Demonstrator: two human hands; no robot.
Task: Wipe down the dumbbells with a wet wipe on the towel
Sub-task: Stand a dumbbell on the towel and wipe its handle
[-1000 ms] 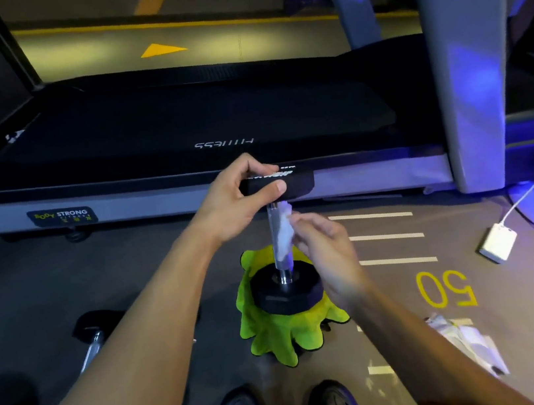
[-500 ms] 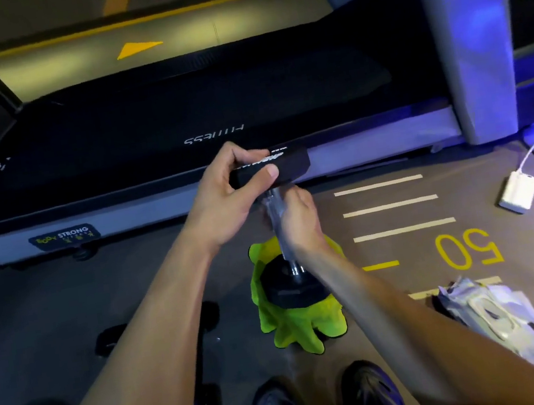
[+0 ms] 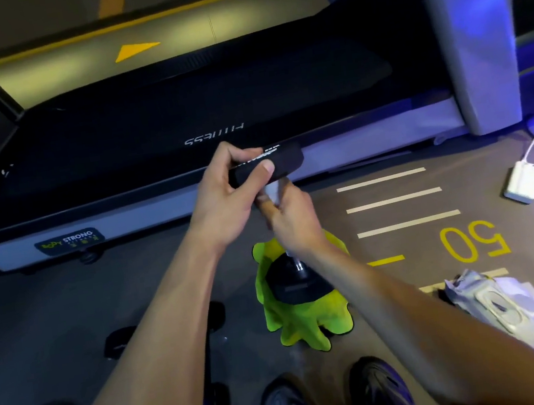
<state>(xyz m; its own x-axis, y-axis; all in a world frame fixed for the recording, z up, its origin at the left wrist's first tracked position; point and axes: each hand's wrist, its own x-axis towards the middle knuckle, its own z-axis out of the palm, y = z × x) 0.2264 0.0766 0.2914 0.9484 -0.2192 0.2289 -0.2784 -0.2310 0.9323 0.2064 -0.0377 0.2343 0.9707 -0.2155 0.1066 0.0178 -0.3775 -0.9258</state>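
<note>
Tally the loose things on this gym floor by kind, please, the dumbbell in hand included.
Black dumbbells: 2, one upright, one lying
Lime-green microfibre towel: 1
White wet wipe: 1
Grey wipes packet: 1
White plastic adapter box: 1
Total: 6

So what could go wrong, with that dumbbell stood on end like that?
The dumbbell stands upright on the bunched green towel, steadied only by the left hand gripping its top head. If that grip slips while the right hand rubs the handle, it may tip towards the shoes just below.
</note>
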